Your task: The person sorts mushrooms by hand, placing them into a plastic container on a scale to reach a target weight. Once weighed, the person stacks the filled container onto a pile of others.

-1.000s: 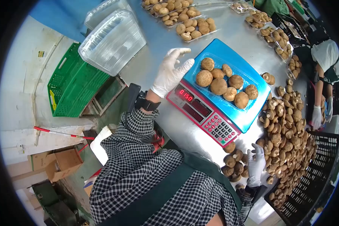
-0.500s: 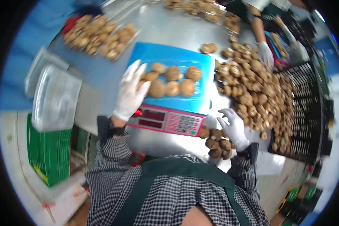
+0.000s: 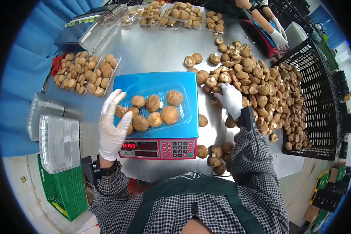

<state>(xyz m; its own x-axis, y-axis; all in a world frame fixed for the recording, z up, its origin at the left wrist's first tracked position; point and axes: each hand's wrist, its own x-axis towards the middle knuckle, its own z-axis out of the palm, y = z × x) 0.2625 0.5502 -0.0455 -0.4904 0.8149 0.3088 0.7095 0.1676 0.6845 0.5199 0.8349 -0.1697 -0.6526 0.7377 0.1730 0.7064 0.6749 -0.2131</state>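
Observation:
My left hand (image 3: 112, 126), white-gloved, has its fingers apart at the left end of a clear tray (image 3: 185, 113) of mushrooms (image 3: 155, 119). The tray lies slightly tilted on the blue plate of a scale (image 3: 123, 81), whose red display is lit. To the right, my right hand (image 3: 230, 99), also gloved, reaches to the left edge of the big mushroom pile (image 3: 261, 85). Its fingertips are bent against mushrooms there; whether one is gripped cannot be made out. Several loose mushrooms (image 3: 217, 151) lie right of the scale's keypad.
Filled trays (image 3: 85, 74) stand at the left and along the back. Stacked empty trays (image 3: 59, 142) sit at the left edge above a green crate (image 3: 68, 195). A black crate (image 3: 319, 97) borders the pile. A co-worker's gloved hands (image 3: 279, 38) are at the upper right.
My right hand has moved up from near the loose mushrooms to the pile's left edge. My left hand remains by the tray, which now sits more tilted. The head view has shifted.

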